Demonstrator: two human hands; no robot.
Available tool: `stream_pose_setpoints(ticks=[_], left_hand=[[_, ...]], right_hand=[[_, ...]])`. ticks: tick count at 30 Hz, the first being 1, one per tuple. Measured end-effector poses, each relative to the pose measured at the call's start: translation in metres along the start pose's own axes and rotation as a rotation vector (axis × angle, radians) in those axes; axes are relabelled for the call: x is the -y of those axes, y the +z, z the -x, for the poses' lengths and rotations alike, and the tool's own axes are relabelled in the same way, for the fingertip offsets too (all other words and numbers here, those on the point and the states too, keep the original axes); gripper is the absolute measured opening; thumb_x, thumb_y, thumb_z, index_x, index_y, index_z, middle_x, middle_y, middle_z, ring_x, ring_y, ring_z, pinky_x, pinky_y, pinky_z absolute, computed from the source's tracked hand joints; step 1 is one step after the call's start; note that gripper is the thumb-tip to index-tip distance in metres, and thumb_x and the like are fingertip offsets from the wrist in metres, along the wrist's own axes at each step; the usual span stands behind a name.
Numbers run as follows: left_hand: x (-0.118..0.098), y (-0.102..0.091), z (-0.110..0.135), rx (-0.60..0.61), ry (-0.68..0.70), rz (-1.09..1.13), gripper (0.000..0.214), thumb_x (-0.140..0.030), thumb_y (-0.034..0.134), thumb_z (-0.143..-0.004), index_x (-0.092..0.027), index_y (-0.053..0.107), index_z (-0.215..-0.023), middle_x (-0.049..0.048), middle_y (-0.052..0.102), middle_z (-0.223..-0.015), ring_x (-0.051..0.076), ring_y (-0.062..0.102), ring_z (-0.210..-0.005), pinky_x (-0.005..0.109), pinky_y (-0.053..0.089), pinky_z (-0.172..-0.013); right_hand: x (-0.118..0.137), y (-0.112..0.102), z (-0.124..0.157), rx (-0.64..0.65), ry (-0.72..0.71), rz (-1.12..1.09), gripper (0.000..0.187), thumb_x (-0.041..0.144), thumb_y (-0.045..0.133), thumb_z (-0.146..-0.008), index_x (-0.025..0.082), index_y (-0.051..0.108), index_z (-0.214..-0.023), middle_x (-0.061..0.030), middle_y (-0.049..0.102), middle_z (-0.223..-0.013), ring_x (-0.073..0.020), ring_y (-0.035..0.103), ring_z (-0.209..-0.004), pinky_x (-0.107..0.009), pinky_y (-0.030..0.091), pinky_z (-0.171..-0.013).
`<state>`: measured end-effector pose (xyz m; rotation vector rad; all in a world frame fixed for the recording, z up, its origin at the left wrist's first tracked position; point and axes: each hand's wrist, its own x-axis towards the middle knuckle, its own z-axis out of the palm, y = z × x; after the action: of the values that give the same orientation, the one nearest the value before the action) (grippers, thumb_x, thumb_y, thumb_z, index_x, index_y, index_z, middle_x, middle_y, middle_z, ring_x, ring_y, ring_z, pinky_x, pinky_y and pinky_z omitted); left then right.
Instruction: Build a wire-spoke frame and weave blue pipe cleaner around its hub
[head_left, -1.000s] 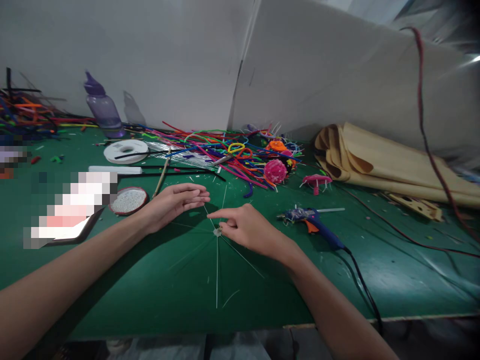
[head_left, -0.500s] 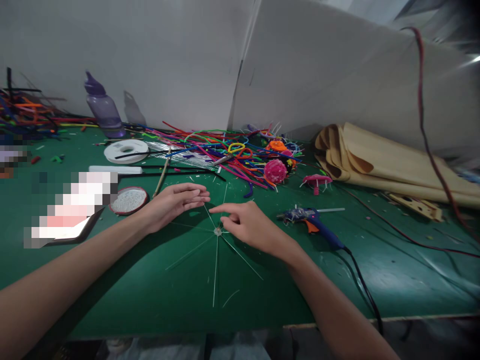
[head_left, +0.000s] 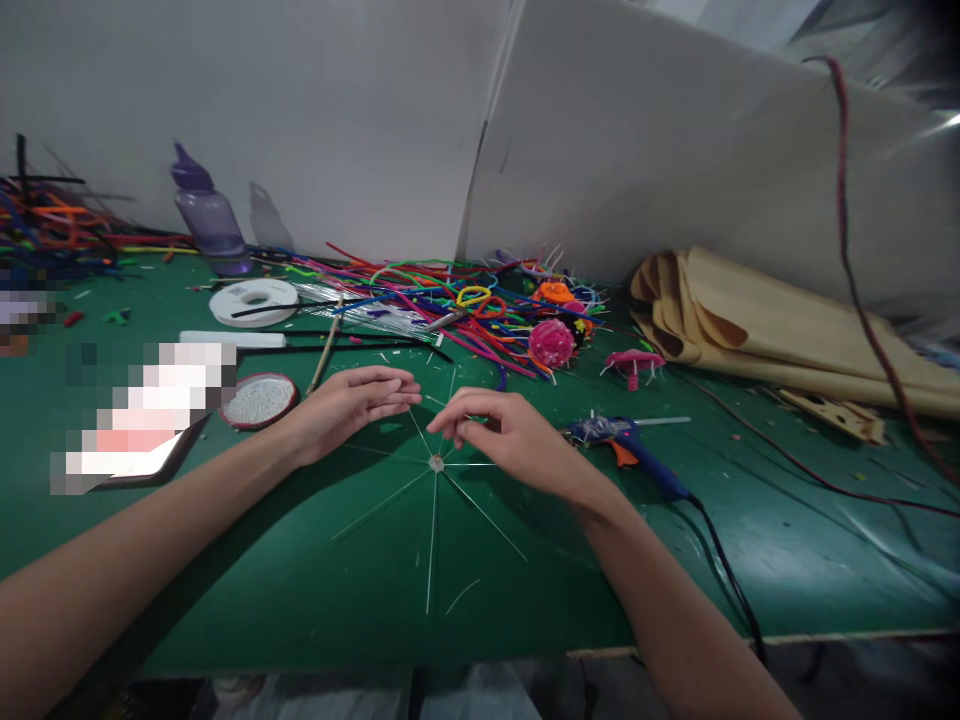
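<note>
Several thin, pale spokes (head_left: 431, 540) fan toward the lower centre of the frame, lying on the green tabletop (head_left: 525, 625); beside them, one loose curved strand (head_left: 460, 598). All meet at a small whitish hub (head_left: 436, 464), near mid-frame. More spokes run right, left and upward from it, partly lost under the hands.

Handling, judged by eye: very light, spokes springy and likely slick, apt to skid on the smooth top. Joint at the hub probably the weak point; a spoke levered sideways could work loose. Best hold: hub pinched low between thumb and forefinger, or one spoke close to its root, not by the tip.

Right hand (head_left: 487, 425), just right of centre: fingers loosely curled over the hub's upper side. Whether the fingertips pinch anything, cannot tell.

Left hand (head_left: 360, 405), left of centre: fingers straight, laid side by side, thumb along them. Upper-left spoke ends at these fingers; gripped or merely touching, cannot tell.

Right of centre: blue glue gun (head_left: 651, 468). Left: red-rimmed dish (head_left: 255, 428) of white beads (head_left: 259, 400). Farther, upper middle: tangle of coloured stems (head_left: 450, 310). Upper left: purple bottle (head_left: 214, 225).
</note>
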<state>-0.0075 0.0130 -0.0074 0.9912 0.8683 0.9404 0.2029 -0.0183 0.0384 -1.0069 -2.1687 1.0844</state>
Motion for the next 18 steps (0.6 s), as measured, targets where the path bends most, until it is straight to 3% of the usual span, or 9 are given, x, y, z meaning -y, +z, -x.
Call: stream_pose_setpoints(ticks=[6, 18], left_hand=[[0.0006, -0.0002, -0.0003, 0.007, 0.008, 0.015, 0.019, -0.020, 0.062, -0.077, -0.013, 0.066, -0.095, 0.0121, 0.068, -0.101, 0.020, 0.062, -0.099, 0.026, 0.047, -0.088], [0.0013, -0.0009, -0.0012, 0.005, 0.017, 0.013, 0.019, -0.020, 0.062, -0.077, -0.013, 0.066, -0.094, 0.0120, 0.068, -0.101, 0.020, 0.062, -0.098, 0.027, 0.047, -0.088]], right_hand=[[0.0052, 0.0022, 0.0025, 0.115, -0.026, 0.036, 0.013, 0.021, 0.061, -0.075, 0.019, 0.068, -0.086, -0.0010, 0.058, -0.081, -0.0092, 0.051, -0.069, -0.021, 0.037, -0.057], [-0.0002, 0.0052, 0.0012, 0.098, -0.037, 0.045, 0.009, 0.020, 0.063, -0.075, 0.017, 0.070, -0.079, -0.0003, 0.061, -0.073, -0.0086, 0.052, -0.063, -0.022, 0.037, -0.055]])
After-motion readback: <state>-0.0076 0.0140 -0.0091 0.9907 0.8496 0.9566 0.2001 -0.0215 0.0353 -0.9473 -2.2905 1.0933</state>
